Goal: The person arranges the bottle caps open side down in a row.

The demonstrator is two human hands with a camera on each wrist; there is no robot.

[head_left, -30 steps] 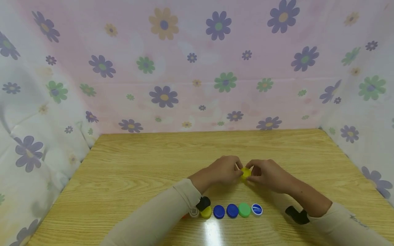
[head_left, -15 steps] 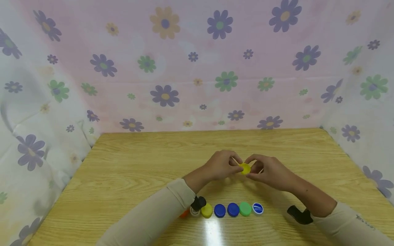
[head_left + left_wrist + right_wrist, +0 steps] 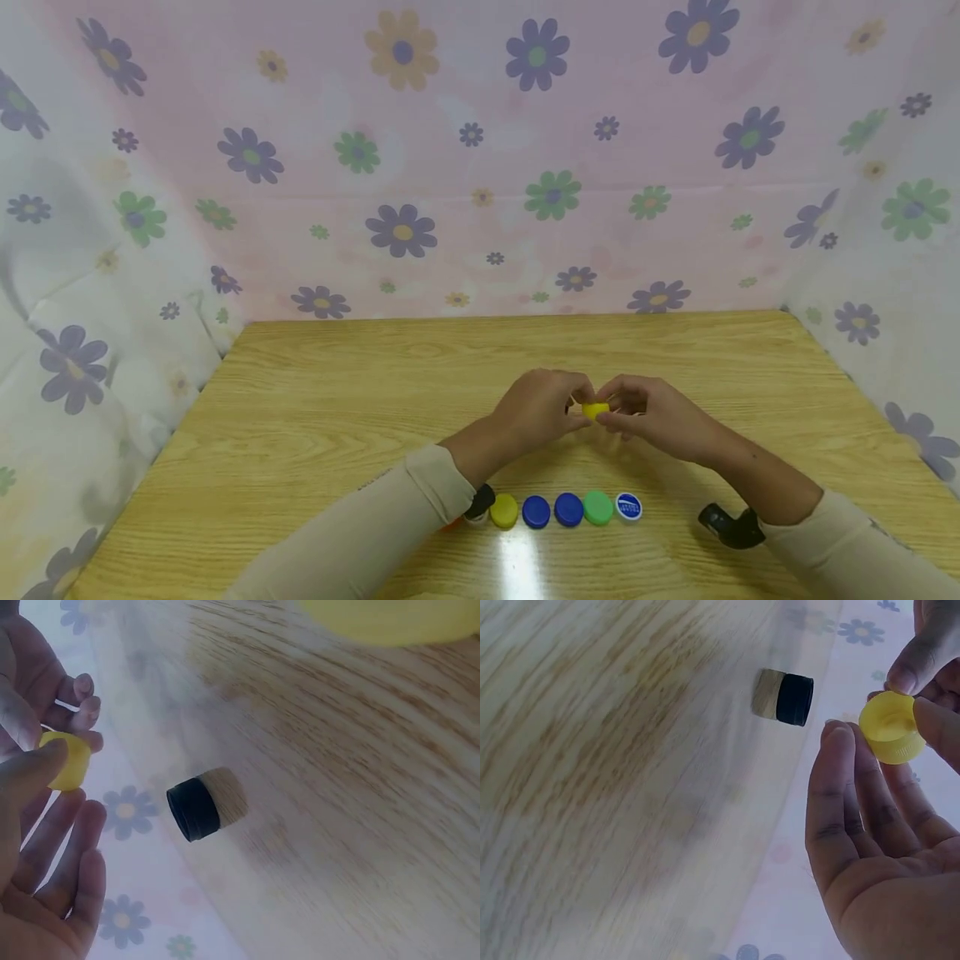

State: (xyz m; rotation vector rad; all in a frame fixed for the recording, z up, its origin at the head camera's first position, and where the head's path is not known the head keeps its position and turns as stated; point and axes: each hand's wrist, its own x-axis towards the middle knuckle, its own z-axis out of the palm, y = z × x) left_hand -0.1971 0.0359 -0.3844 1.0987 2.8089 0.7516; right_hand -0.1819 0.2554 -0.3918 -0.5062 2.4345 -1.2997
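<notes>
A yellow bottle cap (image 3: pixel 596 411) is held up over the table between both hands. My left hand (image 3: pixel 542 405) pinches it from the left, and my right hand (image 3: pixel 666 421) grips it from the right with finger and thumb. In the right wrist view the cap (image 3: pixel 889 724) shows its round face and ridged side. The left wrist view shows the thumb (image 3: pixel 34 774) lying over part of it. Below the hands, a row of caps lies on the table: yellow (image 3: pixel 504 512), two blue (image 3: pixel 536 512), green (image 3: pixel 597 507), and white with a blue print (image 3: pixel 629 507).
At the row's left end, an orange cap (image 3: pixel 452 525) and a pale cap (image 3: pixel 477 520) are partly hidden by my left sleeve and the black wrist camera (image 3: pixel 482 500). The wooden table (image 3: pixel 337 375) ends at a flowered cloth (image 3: pixel 450 167). A dark ring-like shape (image 3: pixel 195 810) appears in both wrist views.
Both hands have risen slightly from the table with the yellow cap. The cap has turned from showing its round face to showing its side in the head view.
</notes>
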